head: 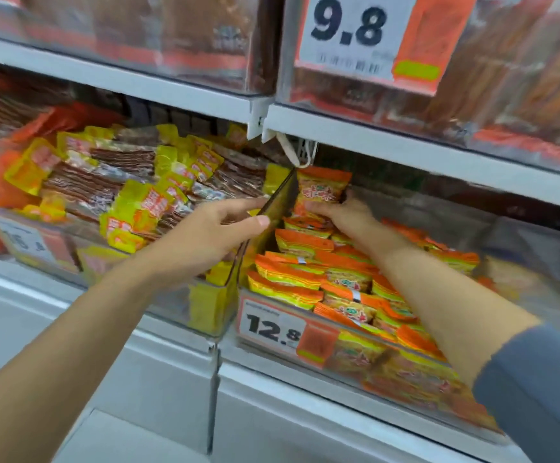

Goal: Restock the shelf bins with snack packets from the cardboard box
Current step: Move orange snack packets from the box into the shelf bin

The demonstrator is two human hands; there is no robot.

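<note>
Snack packet point(322, 188), orange-and-yellow plastic, upright at back of clear plastic shelf bin point(372, 385) | gripped low by right hand point(342, 212) | left hand point(205, 235) straight-fingered on clear divider point(282, 198), seemingly steadying

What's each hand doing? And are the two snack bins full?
Left hand, fingers nearly straight, touching the clear wall between the bins.
Right hand, gripping an orange packet upright at the back of its bin.
Right bin, partly filled with orange packets.
Left bin, heaped with yellow packets.
</note>
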